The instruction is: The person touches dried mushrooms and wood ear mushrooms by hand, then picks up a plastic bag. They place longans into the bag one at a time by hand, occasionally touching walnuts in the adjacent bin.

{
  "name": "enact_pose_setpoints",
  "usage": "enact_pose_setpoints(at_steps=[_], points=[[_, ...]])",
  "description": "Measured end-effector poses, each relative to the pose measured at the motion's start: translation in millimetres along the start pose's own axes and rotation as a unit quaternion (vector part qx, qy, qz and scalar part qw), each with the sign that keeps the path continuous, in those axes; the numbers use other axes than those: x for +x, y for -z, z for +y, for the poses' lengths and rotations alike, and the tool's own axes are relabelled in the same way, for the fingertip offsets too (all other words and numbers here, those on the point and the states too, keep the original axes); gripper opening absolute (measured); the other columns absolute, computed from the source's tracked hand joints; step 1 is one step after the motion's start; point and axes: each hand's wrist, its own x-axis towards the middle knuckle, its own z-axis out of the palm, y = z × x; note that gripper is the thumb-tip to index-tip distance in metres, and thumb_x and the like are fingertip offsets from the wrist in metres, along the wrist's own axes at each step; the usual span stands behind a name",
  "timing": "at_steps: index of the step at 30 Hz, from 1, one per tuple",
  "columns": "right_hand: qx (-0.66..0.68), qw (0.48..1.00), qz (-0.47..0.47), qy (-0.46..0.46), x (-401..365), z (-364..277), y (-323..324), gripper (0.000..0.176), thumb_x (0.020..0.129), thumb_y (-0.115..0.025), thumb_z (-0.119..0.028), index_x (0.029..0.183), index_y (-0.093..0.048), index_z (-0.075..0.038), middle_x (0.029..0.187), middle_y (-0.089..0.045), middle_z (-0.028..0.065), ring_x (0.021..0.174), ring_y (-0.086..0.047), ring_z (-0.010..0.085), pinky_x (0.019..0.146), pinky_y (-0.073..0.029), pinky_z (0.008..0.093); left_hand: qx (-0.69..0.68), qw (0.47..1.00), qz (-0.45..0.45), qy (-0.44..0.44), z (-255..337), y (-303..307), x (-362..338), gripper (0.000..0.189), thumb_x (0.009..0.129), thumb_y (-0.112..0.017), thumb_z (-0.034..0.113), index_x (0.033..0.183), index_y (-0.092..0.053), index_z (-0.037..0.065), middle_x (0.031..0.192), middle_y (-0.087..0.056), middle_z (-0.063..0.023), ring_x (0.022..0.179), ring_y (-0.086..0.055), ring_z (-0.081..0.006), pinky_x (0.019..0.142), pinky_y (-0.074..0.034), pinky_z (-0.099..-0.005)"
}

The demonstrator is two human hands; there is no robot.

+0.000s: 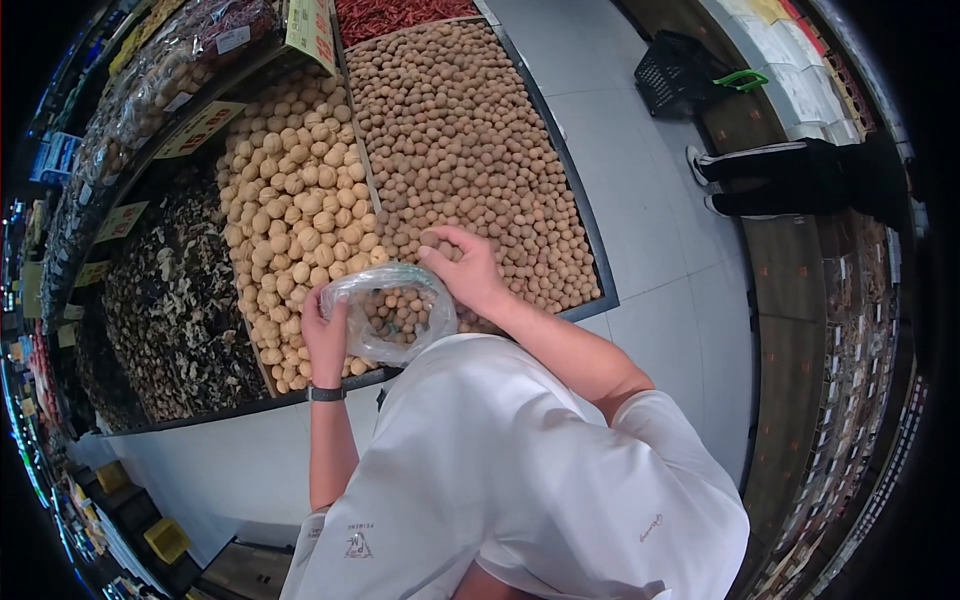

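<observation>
A clear plastic bag (398, 350) with several small brown round nuts in it rests at the front edge of the bins. My left hand (325, 335), with a dark band on its wrist, grips the bag's left rim. Just above the bag's right side, my right hand (468, 268) is closed with thumb and forefinger around a round brown piece (430, 240). Under it lies a bin of brown round dried fruits or nuts (480, 140). Larger pale walnuts (305, 190) fill the bin on the left.
Dark dried fungus (180, 300) lies farther left, below price signs (200, 130). Red dried chillies (395, 15) are at the top. A black basket (675, 75) and a person in dark trousers (760, 180) are across the grey aisle (640, 210). Shelves line the right.
</observation>
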Motion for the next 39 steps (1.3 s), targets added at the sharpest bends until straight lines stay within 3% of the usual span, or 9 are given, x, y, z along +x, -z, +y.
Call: enact_pose_setpoints(at_steps=[8,12,14,17,21,24,26,35,39], points=[[-0.263,0.899,-0.277,0.212,-3,15,-59,0.036,0.082,-0.078,-0.014,0.116,-0.072,-0.002,0.114,-0.072,0.0153,0.102,-0.07,0.0328,0.088,-0.058,0.0405,-0.006,1.0,0.013,0.002,-3,5,0,0.043,0.096,-0.073,0.012,0.134,-0.058,-0.001,0.124,-0.061,-0.0095,0.111,-0.058,-0.0163,0.095,-0.049,-0.0289],[-0.278,0.879,-0.234,0.309,-10,14,-48,0.036,0.082,-0.077,-0.014,0.115,-0.072,-0.003,0.123,-0.07,0.0138,0.111,-0.068,0.0326,0.092,-0.058,0.0405,0.051,0.998,0.041,0.016,1,12,-4,0.046,0.094,-0.074,0.01,0.136,-0.056,0.0,0.128,-0.055,-0.0107,0.117,-0.055,-0.0206,0.097,-0.049,-0.0327],[-0.277,0.89,-0.186,0.311,-17,-1,-21,0.037,0.083,-0.076,-0.018,0.117,-0.07,-0.005,0.123,-0.069,0.0114,0.11,-0.068,0.0317,0.093,-0.057,0.0419,0.165,0.979,0.081,-0.088,14,13,-7,0.048,0.093,-0.074,0.01,0.136,-0.056,0.0,0.132,-0.051,-0.0137,0.123,-0.053,-0.0267,0.1,-0.049,-0.0388],[-0.311,0.92,-0.071,0.228,-27,-26,44,0.041,0.083,-0.079,-0.018,0.12,-0.069,-0.004,0.124,-0.068,0.0126,0.109,-0.068,0.0326,0.094,-0.056,0.0418,0.244,0.942,0.085,-0.213,73,-4,-19,0.049,0.091,-0.075,0.01,0.135,-0.056,0.001,0.129,-0.054,-0.0175,0.121,-0.056,-0.0334,0.101,-0.048,-0.0433],[-0.361,0.93,0.037,0.056,-54,-11,130,0.049,0.083,-0.081,-0.019,0.126,-0.066,-0.004,0.13,-0.064,0.0146,0.111,-0.067,0.0341,0.094,-0.056,0.0436,0.213,0.916,-0.141,-0.31,120,-63,-31,0.052,0.082,-0.079,0.005,0.131,-0.06,0.001,0.129,-0.058,-0.0186,0.118,-0.059,-0.0364,0.098,-0.051,-0.0406],[-0.467,0.884,0.032,-0.001,-90,4,152,0.064,0.08,-0.085,-0.022,0.136,-0.058,-0.004,0.136,-0.06,0.0163,0.115,-0.066,0.0362,0.095,-0.056,0.0459,0.253,0.842,-0.298,-0.371,123,-114,-33,0.062,0.078,-0.083,0.01,0.134,-0.057,0.003,0.133,-0.057,-0.0181,0.12,-0.058,-0.0362,0.097,-0.052,-0.0419],[-0.493,0.868,-0.008,-0.064,-112,6,151,0.078,0.077,-0.088,-0.025,0.143,-0.051,-0.005,0.137,-0.056,0.017,0.118,-0.064,0.0393,0.096,-0.056,0.0477,0.366,0.723,-0.405,-0.424,113,-143,-30,0.076,0.074,-0.086,0.017,0.141,-0.051,0.005,0.136,-0.054,-0.0162,0.121,-0.057,-0.0327,0.097,-0.053,-0.042],[-0.451,0.879,0.065,-0.145,-140,25,126,0.091,0.073,-0.091,-0.018,0.148,-0.042,-0.004,0.144,-0.046,0.0201,0.122,-0.061,0.0416,0.095,-0.056,0.049,0.463,0.595,-0.431,-0.496,105,-192,-37,0.088,0.074,-0.087,0.028,0.149,-0.044,0.007,0.136,-0.052,-0.0121,0.126,-0.052,-0.0289,0.104,-0.046,-0.0416],[-0.454,0.882,0.111,-0.066,-148,40,131,0.083,0.074,-0.088,-0.015,0.145,-0.046,-0.003,0.144,-0.047,0.0201,0.124,-0.058,0.0415,0.098,-0.055,0.0482,0.443,0.555,-0.43,-0.557,84,-205,-32,0.088,0.077,-0.085,0.034,0.15,-0.044,0.007,0.141,-0.051,-0.0121,0.134,-0.048,-0.0298,0.114,-0.04,-0.0443]])
